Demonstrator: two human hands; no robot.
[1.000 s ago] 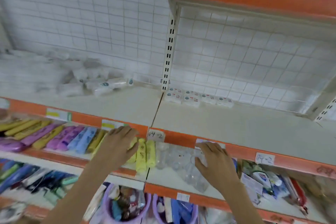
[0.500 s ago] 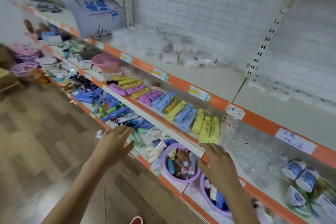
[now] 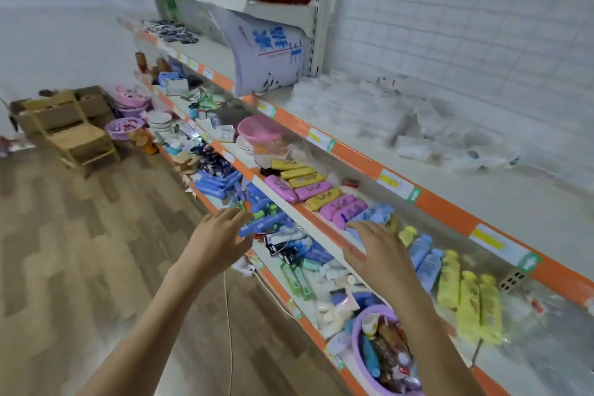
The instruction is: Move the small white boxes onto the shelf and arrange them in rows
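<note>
Blurry white packs [image 3: 414, 125] on the shelf [image 3: 501, 190], hard to make out. Left hand [image 3: 218, 236] and right hand [image 3: 377, 254] out flat, fingers spread, holding nothing.

Shelf edge [image 3: 360, 160]: orange. Pencil cases [image 3: 316, 190]: pink and yellow. Bottles [image 3: 467, 302]: yellow. Basin [image 3: 261, 129]: pink. Floor [image 3: 80, 235]: brown wood-grain pattern. Chair [image 3: 77, 135]: tan wood.
</note>
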